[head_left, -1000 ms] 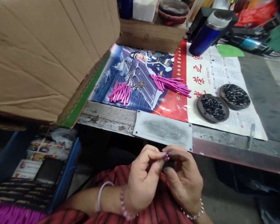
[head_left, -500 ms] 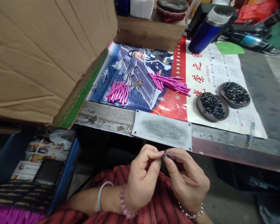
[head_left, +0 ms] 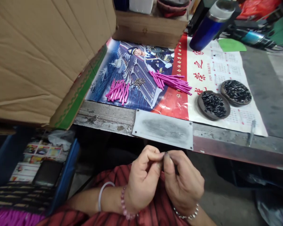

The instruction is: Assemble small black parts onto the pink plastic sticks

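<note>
Over my lap, close to the table's front edge, my left hand and my right hand meet at the fingertips. Both are closed in a pinch. The fingers cover nearly all of what they hold; a tiny dark bit shows where they meet, and a small pink piece showed there a moment ago. Nearest to the hands lies a white plate with a grey smudged middle. Beyond it are a row of pink sticks, a heap of small metal balls and a looser pile of pink sticks.
Two round dishes, a nearer one and a farther one, hold small black pieces. A large cardboard box rises at left. A blue flask stands at the back. A blue bin sits low at left.
My right hand has shifted slightly left and its thumb has come up over the pinch, covering the pink piece. My left hand stays almost still. The view has tilted a little.
</note>
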Demonstrator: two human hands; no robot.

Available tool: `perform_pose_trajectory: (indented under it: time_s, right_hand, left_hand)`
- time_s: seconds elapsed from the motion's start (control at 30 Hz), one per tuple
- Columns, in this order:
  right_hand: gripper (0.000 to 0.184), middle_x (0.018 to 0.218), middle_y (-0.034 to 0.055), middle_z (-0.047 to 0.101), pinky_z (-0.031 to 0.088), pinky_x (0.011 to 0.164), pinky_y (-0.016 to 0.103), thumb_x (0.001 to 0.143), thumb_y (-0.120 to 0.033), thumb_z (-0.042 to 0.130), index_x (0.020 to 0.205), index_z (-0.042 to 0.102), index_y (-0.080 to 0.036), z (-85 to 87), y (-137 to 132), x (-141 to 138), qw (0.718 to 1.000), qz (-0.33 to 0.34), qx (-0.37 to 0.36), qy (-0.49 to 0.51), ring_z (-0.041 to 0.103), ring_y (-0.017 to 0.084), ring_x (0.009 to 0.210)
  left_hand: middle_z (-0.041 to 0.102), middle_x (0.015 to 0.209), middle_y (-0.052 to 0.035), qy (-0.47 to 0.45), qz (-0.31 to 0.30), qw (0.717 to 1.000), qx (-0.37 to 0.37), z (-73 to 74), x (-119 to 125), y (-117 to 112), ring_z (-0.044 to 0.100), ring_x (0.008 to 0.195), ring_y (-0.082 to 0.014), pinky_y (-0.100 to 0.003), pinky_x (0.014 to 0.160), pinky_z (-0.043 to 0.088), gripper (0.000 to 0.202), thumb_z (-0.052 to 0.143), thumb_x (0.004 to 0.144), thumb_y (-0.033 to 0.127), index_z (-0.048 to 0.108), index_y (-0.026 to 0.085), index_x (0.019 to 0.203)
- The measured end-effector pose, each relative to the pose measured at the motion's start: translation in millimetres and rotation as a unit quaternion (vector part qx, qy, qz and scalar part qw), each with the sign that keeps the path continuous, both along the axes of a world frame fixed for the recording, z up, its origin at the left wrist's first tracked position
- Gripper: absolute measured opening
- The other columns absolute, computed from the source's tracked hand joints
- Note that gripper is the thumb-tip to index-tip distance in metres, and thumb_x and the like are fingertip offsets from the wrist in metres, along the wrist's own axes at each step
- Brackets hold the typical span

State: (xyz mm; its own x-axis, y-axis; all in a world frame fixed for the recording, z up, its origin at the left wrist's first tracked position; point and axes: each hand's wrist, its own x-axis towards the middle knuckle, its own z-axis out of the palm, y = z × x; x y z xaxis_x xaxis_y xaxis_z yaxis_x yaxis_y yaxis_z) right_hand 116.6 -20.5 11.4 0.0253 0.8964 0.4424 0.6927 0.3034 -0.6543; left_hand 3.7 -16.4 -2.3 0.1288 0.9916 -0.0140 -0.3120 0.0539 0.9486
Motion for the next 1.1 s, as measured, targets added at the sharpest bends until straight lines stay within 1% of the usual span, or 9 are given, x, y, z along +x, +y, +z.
perform_pose_trajectory:
  time_s: [0.17, 0.4, 0.53, 0.63, 0.77, 0.83, 0.97, 1.03, 1.1]
  right_hand:
    - [0.03, 0.061, -0.0034, 0.046, 0.035, 0.052, 0.026, 0.099, -0.008, 0.05, 0.071, 0.047, -0.021, -3.2, 2.5, -0.3, 1.0, 0.006, -0.003, -0.024, 0.044, 0.01, 0.051]
    - [0.021, 0.077, 0.0033, 0.058, 0.044, 0.063, 0.027, 0.101, -0.015, 0.047, 0.081, 0.053, -0.02, -9.6, 7.3, 0.9, 0.996, -0.042, 0.062, -0.039, 0.055, 0.014, 0.068]
    - [0.037, 0.06, -0.003, 0.045, 0.034, 0.05, 0.026, 0.104, -0.018, 0.041, 0.068, 0.048, -0.02, -6.5, 12.2, 4.6, 0.998, 0.018, -0.053, 0.043, 0.043, 0.01, 0.051]
    - [0.043, 0.06, -0.0031, 0.044, 0.034, 0.047, 0.024, 0.107, -0.033, 0.037, 0.067, 0.047, -0.02, -4.7, 14.0, 6.2, 0.969, 0.09, -0.144, 0.178, 0.043, 0.01, 0.05]
    - [0.02, 0.076, 0.0013, 0.055, 0.043, 0.06, 0.026, 0.097, -0.03, 0.059, 0.08, 0.054, -0.02, -5.6, 11.8, 3.8, 0.988, 0.037, -0.044, 0.144, 0.054, 0.014, 0.067]
    - [0.032, 0.065, -0.0007, 0.05, 0.037, 0.054, 0.025, 0.1, -0.028, 0.053, 0.069, 0.051, -0.02, -6.1, 11.4, 3.2, 0.989, 0.034, -0.058, 0.131, 0.048, 0.012, 0.057]
    - [0.068, 0.046, -0.0044, 0.031, 0.026, 0.039, 0.025, 0.104, -0.061, 0.011, 0.054, 0.036, -0.022, -8.6, 14.3, 6.6, 0.899, 0.095, -0.304, 0.3, 0.031, 0.01, 0.039]
    - [0.073, 0.046, -0.0048, 0.027, 0.026, 0.038, 0.025, 0.099, -0.068, -0.001, 0.054, 0.035, -0.023, -10.3, 15.5, 8.2, 0.872, 0.107, -0.336, 0.34, 0.03, 0.011, 0.039]
    - [0.071, 0.05, -0.004, 0.031, 0.027, 0.041, 0.026, 0.098, -0.073, 0.012, 0.054, 0.036, -0.022, -10.6, 16.0, 7.7, 0.89, 0.111, -0.296, 0.329, 0.032, 0.011, 0.043]
  left_hand:
    - [0.053, 0.092, 0.0005, 0.003, -0.003, 1.0, -0.003, 1.2, 0.6, -0.6, 0.053, 0.081, -0.0106, -0.019, 0.074, 0.046, 0.015, 0.051, 0.099, 0.012, 0.06, 0.022, 0.095]
    - [0.053, 0.091, -0.0001, -0.014, -0.011, 1.0, -0.005, 3.3, 2.8, -1.2, 0.053, 0.081, -0.0118, -0.021, 0.074, 0.045, 0.013, 0.052, 0.098, 0.013, 0.061, 0.022, 0.095]
    - [0.054, 0.092, -0.001, -0.011, -0.01, 1.0, -0.012, 1.2, 1.4, -1.2, 0.054, 0.08, -0.0122, -0.022, 0.072, 0.046, 0.014, 0.052, 0.099, 0.013, 0.063, 0.022, 0.098]
    - [0.054, 0.093, -0.0015, -0.011, -0.006, 1.0, -0.014, 0.9, -0.7, 0.2, 0.055, 0.081, -0.0126, -0.023, 0.073, 0.047, 0.015, 0.053, 0.099, 0.013, 0.064, 0.022, 0.101]
    - [0.054, 0.093, -0.0015, -0.014, -0.004, 1.0, 0.003, 2.6, -2.3, 1.7, 0.055, 0.083, -0.0123, -0.022, 0.073, 0.047, 0.017, 0.053, 0.098, 0.012, 0.065, 0.023, 0.102]
    - [0.054, 0.093, -0.0015, -0.017, -0.007, 1.0, -0.001, 3.4, -2.5, 1.4, 0.055, 0.081, -0.0118, -0.021, 0.071, 0.048, 0.017, 0.053, 0.099, 0.012, 0.065, 0.022, 0.102]
    - [0.055, 0.093, -0.0019, -0.017, -0.003, 1.0, -0.024, 4.5, -3.9, 1.2, 0.057, 0.08, -0.0119, -0.022, 0.07, 0.048, 0.014, 0.055, 0.098, 0.013, 0.066, 0.022, 0.101]
    - [0.055, 0.092, -0.0018, -0.012, 0.004, 1.0, -0.022, 4.9, -5.4, 2.2, 0.057, 0.079, -0.0114, -0.02, 0.067, 0.048, 0.014, 0.056, 0.098, 0.013, 0.066, 0.022, 0.1]
    - [0.055, 0.091, -0.0015, -0.007, 0.002, 1.0, -0.015, 5.1, -7.1, 3.4, 0.057, 0.076, -0.0106, -0.019, 0.064, 0.047, 0.014, 0.056, 0.098, 0.014, 0.067, 0.022, 0.1]
